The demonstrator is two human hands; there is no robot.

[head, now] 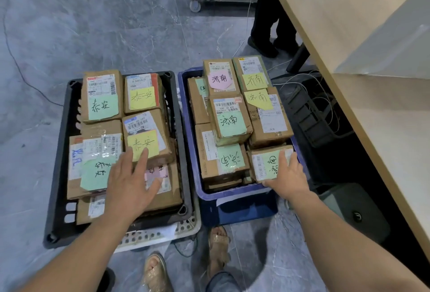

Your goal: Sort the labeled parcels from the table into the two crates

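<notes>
Sorting follows the handwritten notes: the brown cardboard parcels in the black plastic crate [55,175] on the floor all seem to carry one place name, and those in the blue plastic crate [232,208] beside it another. The left grip [130,182] is open and holds nothing, its straight fingertips lying on a cardboard parcel with a yellow note [149,138], probably to steady the top layer. The right grip [288,177] lies flat, fingers straight, on the green-noted cardboard parcel [263,163] at the blue crate's near right corner, thumb along its near edge, seemingly seating it level. The pale wooden surface [349,59] slants past on the right.
</notes>
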